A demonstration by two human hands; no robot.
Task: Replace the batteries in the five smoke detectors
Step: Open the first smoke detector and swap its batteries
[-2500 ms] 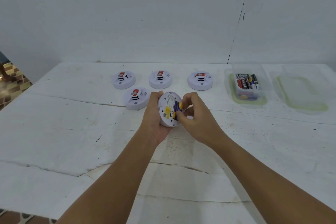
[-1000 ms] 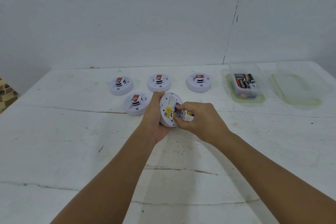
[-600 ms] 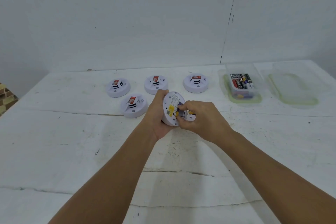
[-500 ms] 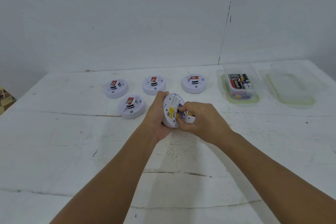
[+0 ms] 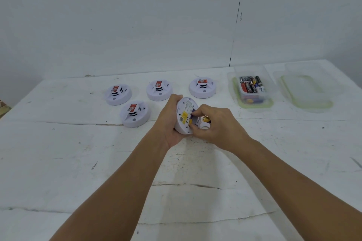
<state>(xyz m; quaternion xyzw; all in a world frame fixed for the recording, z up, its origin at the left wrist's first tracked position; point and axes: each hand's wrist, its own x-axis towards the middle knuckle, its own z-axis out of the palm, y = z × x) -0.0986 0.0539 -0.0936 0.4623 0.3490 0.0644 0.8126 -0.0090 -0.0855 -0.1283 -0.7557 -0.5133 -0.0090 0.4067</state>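
Note:
My left hand (image 5: pixel 170 121) grips a white round smoke detector (image 5: pixel 184 112) tilted on edge, its labelled back with a yellow sticker turned toward me. My right hand (image 5: pixel 217 125) pinches a blue and yellow battery (image 5: pixel 203 119) at the detector's open battery bay; a small white cover piece (image 5: pixel 202 126) shows under my fingers. Several other white detectors sit face up on the table: one at the far left (image 5: pixel 118 94), one nearer me (image 5: pixel 135 113), one in the middle (image 5: pixel 159 90) and one to the right (image 5: pixel 202 87).
A clear plastic box (image 5: pixel 251 100) holding several batteries stands at the back right, with its clear lid (image 5: pixel 305 92) lying beside it. The white table (image 5: pixel 78 162) is scuffed and cracked. A white wall rises behind the table.
My right hand has shifted from fingering the top of the battery bay to pinching the battery lower at the detector's back. The view has drifted, so the objects sit more to the left.

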